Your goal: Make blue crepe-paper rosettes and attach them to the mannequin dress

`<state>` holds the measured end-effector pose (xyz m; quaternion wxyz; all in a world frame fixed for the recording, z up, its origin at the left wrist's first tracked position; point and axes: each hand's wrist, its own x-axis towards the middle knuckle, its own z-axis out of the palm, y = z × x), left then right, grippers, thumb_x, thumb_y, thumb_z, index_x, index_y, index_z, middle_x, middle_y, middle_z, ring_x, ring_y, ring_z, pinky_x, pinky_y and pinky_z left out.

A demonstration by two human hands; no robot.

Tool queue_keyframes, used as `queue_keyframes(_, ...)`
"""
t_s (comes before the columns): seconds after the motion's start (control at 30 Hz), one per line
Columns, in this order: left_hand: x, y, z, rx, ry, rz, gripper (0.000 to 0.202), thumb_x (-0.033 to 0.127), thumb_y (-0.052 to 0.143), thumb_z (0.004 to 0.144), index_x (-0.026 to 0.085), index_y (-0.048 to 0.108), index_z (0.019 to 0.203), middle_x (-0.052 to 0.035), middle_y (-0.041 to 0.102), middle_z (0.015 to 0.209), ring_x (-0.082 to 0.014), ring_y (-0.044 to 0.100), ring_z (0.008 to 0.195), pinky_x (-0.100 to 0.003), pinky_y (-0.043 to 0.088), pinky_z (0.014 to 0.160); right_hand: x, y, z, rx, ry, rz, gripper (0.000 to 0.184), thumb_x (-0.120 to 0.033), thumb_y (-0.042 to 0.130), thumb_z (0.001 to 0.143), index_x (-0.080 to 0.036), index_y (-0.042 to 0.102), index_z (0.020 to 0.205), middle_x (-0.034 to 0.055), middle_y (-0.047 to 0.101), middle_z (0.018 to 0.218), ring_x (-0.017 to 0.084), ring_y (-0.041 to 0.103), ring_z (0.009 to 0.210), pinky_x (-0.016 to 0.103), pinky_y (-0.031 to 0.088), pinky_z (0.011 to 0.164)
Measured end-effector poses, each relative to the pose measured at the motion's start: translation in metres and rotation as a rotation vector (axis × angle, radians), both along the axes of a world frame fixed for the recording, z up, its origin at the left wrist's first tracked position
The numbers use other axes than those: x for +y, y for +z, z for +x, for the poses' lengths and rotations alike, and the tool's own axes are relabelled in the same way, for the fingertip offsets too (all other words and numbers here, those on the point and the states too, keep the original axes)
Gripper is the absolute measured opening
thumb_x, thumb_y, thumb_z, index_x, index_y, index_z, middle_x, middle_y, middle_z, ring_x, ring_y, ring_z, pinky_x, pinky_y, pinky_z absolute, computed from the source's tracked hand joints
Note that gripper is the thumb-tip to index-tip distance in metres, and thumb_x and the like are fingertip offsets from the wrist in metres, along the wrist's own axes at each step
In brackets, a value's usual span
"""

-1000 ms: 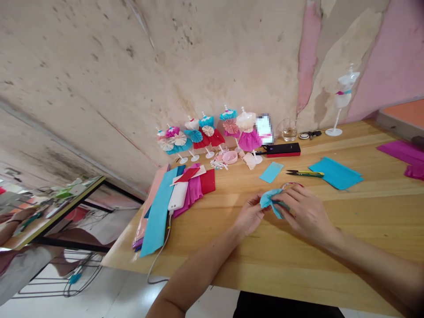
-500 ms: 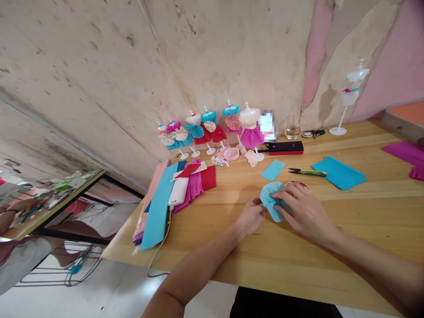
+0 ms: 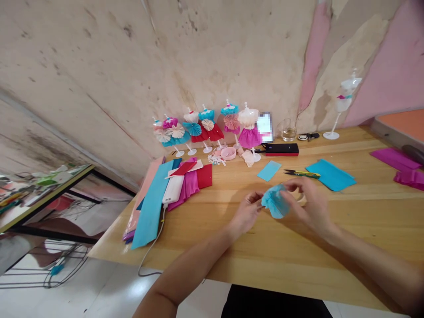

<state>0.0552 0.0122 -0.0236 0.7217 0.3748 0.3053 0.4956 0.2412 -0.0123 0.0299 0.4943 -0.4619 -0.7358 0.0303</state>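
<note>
Near the front middle of the light wooden bench [image 3: 285,269]: crumpled turquoise crepe-paper piece [image 3: 275,202] held above the bench top, in a narrow pinch between left hand [image 3: 247,214] and right hand [image 3: 311,207]. Exact finger contact partly hidden by the paper. Nearest items, toward the back: yellow-and-green-handled thread snips [image 3: 302,174] lying flat, just beside a flat turquoise paper sheet [image 3: 330,175]; small turquoise paper rectangle [image 3: 269,171] to their left. Toward the left edge, white power bank [image 3: 172,189] rests on magenta crepe-paper folds [image 3: 190,187].
</note>
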Motion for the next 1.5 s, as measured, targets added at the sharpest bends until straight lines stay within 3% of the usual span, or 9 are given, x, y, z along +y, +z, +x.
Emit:
queue_keyframes(0.13, 0.006, -0.002, -0.003, -0.095, 0.029, -0.042, 0.027, 0.024, 0.082, 0.063, 0.018, 0.066, 0.085, -0.0015, 0.066, 0.087, -0.0121, 0.061, 0.080, -0.028, 0.048, 0.081, 0.009, 0.010, 0.008, 0.295, -0.078, -0.067, 0.027, -0.038, 0.062, 0.088, -0.024, 0.055, 0.109, 0.0086, 0.064, 0.100, 0.023, 0.061, 0.085, 0.038, 0.050, 0.071)
queue_keyframes(0.27, 0.004, 0.003, -0.002, 0.019, 0.045, 0.059, 0.026, 0.031, 0.079, 0.068, 0.017, 0.065, 0.085, -0.0019, 0.064, 0.085, -0.0121, 0.060, 0.078, -0.027, 0.048, 0.078, 0.012, -0.003, 0.002, 0.344, 0.154, -0.314, 0.043, -0.040, 0.062, 0.087, -0.025, 0.048, 0.125, 0.0112, 0.062, 0.117, 0.023, 0.064, 0.096, 0.038, 0.055, 0.075)
queue_keyframes(0.4, -0.004, 0.018, -0.007, 0.444, 0.045, 0.447, 0.020, 0.036, 0.066, 0.083, 0.017, 0.065, 0.090, -0.0033, 0.064, 0.087, -0.0134, 0.059, 0.082, -0.026, 0.047, 0.078, 0.015, -0.007, 0.008, 0.199, 0.360, -0.397, 0.055, -0.037, 0.061, 0.087, -0.028, 0.042, 0.137, 0.0114, 0.057, 0.133, 0.027, 0.059, 0.116, 0.042, 0.055, 0.084)
queue_keyframes(0.53, -0.005, 0.024, -0.014, 0.780, 0.164, 0.886, 0.019, 0.030, 0.052, 0.093, 0.018, 0.066, 0.098, -0.0060, 0.064, 0.097, -0.0153, 0.061, 0.093, -0.029, 0.048, 0.085, 0.020, 0.015, 0.024, 0.189, 0.543, -0.320, 0.043, -0.036, 0.047, 0.093, -0.027, 0.045, 0.134, 0.0118, 0.049, 0.143, 0.031, 0.049, 0.129, 0.052, 0.050, 0.095)
queue_keyframes(0.67, -0.001, 0.018, -0.017, 0.925, 0.199, 1.099, 0.021, 0.026, 0.045, 0.097, 0.017, 0.064, 0.101, -0.0060, 0.064, 0.096, -0.0142, 0.062, 0.090, -0.029, 0.051, 0.084, 0.016, 0.022, 0.015, -0.085, 0.407, -0.240, 0.023, -0.034, 0.056, 0.090, -0.026, 0.059, 0.112, 0.0087, 0.061, 0.126, 0.028, 0.055, 0.120, 0.049, 0.047, 0.098)
queue_keyframes(0.83, -0.001, 0.016, -0.017, 0.949, 0.211, 1.153, 0.021, 0.025, 0.044, 0.097, 0.016, 0.062, 0.101, -0.0061, 0.064, 0.095, -0.0136, 0.061, 0.090, -0.028, 0.053, 0.085, 0.009, 0.000, -0.005, -0.300, 0.236, -0.105, 0.009, -0.025, 0.059, 0.089, -0.024, 0.060, 0.098, 0.0062, 0.066, 0.107, 0.024, 0.061, 0.105, 0.044, 0.048, 0.090)
queue_keyframes(1.13, -0.005, 0.022, -0.018, 0.929, 0.227, 1.160, 0.019, 0.025, 0.044, 0.097, 0.016, 0.060, 0.100, -0.0061, 0.064, 0.096, -0.0141, 0.062, 0.092, -0.030, 0.052, 0.086, 0.011, -0.007, -0.007, -0.268, 0.239, -0.080, 0.013, -0.019, 0.059, 0.089, -0.025, 0.058, 0.100, 0.0057, 0.067, 0.102, 0.024, 0.061, 0.102, 0.043, 0.048, 0.089)
queue_keyframes(1.4, -0.013, 0.024, -0.014, 0.764, 0.298, 0.905, 0.027, 0.033, 0.065, 0.086, 0.019, 0.053, 0.105, -0.0034, 0.066, 0.096, -0.0145, 0.066, 0.089, -0.030, 0.054, 0.082, 0.008, -0.011, -0.010, -0.222, 0.228, 0.000, 0.018, -0.014, 0.063, 0.085, -0.024, 0.058, 0.099, 0.0050, 0.068, 0.098, 0.023, 0.062, 0.100, 0.044, 0.047, 0.089)
queue_keyframes(1.5, -0.015, 0.028, -0.013, 0.725, 0.281, 0.860, 0.024, 0.031, 0.062, 0.088, 0.019, 0.052, 0.107, -0.0037, 0.066, 0.097, -0.0139, 0.066, 0.091, -0.029, 0.054, 0.084, 0.006, -0.011, -0.012, -0.162, 0.220, -0.008, 0.018, -0.014, 0.063, 0.085, -0.024, 0.058, 0.099, 0.0045, 0.068, 0.098, 0.023, 0.062, 0.100, 0.044, 0.048, 0.089)
